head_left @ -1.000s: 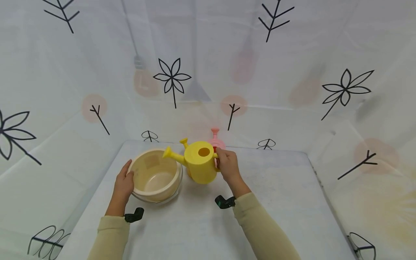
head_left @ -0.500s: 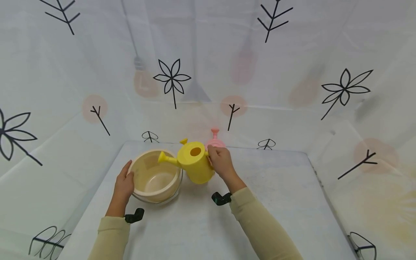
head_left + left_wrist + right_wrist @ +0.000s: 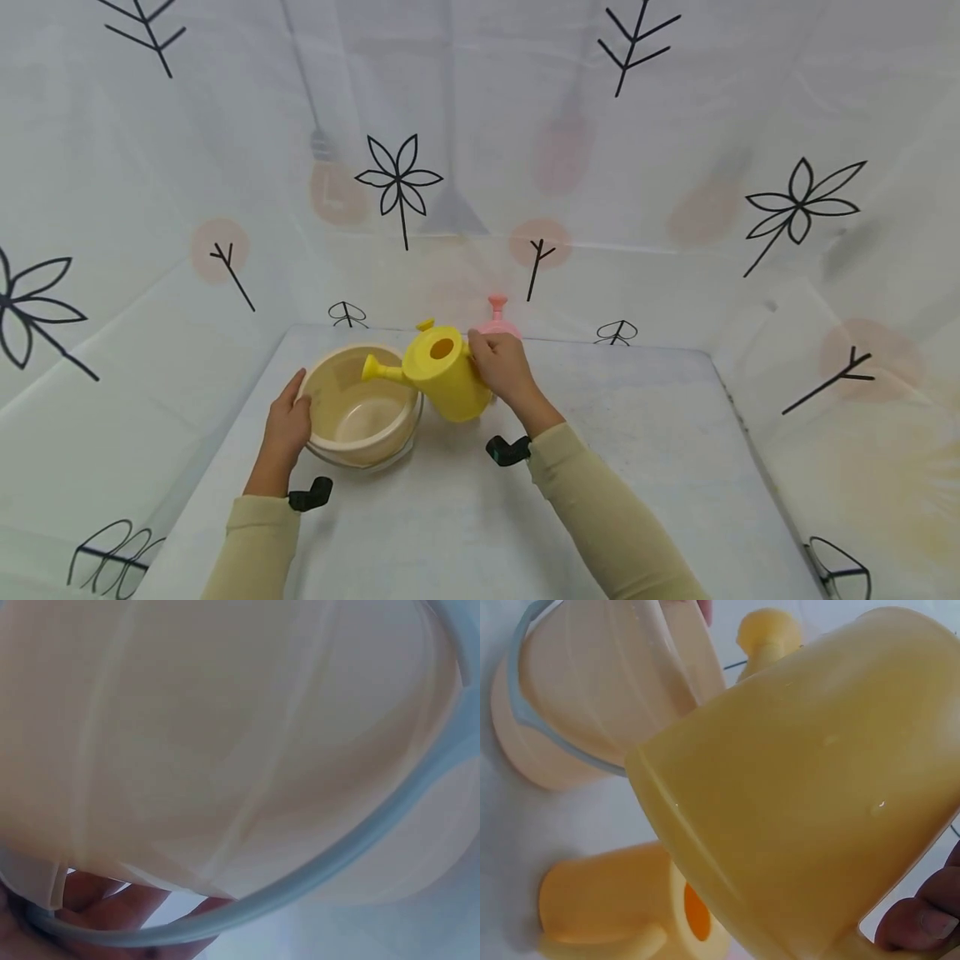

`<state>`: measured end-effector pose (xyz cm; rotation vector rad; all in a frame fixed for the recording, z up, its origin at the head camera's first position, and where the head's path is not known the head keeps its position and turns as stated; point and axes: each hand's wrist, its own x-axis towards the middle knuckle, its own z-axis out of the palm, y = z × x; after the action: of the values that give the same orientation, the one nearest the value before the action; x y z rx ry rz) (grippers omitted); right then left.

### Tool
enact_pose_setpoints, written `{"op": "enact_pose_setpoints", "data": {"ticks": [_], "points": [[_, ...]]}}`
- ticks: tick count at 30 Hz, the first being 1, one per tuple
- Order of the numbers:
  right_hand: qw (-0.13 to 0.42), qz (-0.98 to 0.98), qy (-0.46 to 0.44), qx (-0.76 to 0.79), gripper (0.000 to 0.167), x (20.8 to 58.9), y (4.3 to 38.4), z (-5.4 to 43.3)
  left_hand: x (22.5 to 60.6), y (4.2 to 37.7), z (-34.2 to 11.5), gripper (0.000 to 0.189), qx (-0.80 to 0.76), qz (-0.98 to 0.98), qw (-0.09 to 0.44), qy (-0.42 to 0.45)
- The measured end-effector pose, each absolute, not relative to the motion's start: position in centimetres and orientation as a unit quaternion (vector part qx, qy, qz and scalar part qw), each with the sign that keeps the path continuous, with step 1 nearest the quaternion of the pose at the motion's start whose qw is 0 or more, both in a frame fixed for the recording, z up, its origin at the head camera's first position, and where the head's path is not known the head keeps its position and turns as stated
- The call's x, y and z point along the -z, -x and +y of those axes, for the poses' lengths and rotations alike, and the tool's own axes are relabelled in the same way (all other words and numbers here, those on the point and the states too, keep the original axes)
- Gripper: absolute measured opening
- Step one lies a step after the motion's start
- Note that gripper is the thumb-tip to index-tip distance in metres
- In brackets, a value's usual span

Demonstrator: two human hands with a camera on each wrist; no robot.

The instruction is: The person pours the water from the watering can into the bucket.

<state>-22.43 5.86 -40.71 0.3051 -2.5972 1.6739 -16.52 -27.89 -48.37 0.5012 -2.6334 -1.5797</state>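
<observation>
My left hand (image 3: 287,423) holds the left side of a cream bucket (image 3: 362,452), thumb near its rim. In the left wrist view, fingers (image 3: 127,904) show beneath the bucket wall (image 3: 187,750), close to its grey handle (image 3: 315,870). My right hand (image 3: 507,367) grips the handle of a yellow watering can (image 3: 450,385). That can is off the table and tilted left, with its spout tip over the bucket's opening. No water is visible leaving the spout, and the bucket's inside bottom shows bare from above.
A second yellow watering can (image 3: 600,896) stands behind the held one, mostly hidden in the head view. Farther back is a pink watering can (image 3: 497,315), partly covered by my right hand. A white table (image 3: 450,525) meets a patterned cloth backdrop (image 3: 637,275).
My right hand has moved left and tipped the yellow watering can further, bringing its spout lower and farther over the bucket. The left hand and bucket have stayed in place.
</observation>
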Motion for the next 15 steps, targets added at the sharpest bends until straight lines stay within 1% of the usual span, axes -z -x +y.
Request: {"op": "enact_pose_setpoints", "data": {"ticks": [8, 15], "points": [[-0.004, -0.851, -0.100, -0.515, 0.052, 40.2, 22.8, 5.4, 48.2, 16.5, -27.8, 0.053, 0.506, -0.847, 0.012, -0.162], [0.001, -0.867, -0.111, -0.487, 0.051, 39.5, 22.8, 5.0, 48.2, 16.5, -27.8, 0.054, 0.505, -0.848, 0.010, -0.164]]}}
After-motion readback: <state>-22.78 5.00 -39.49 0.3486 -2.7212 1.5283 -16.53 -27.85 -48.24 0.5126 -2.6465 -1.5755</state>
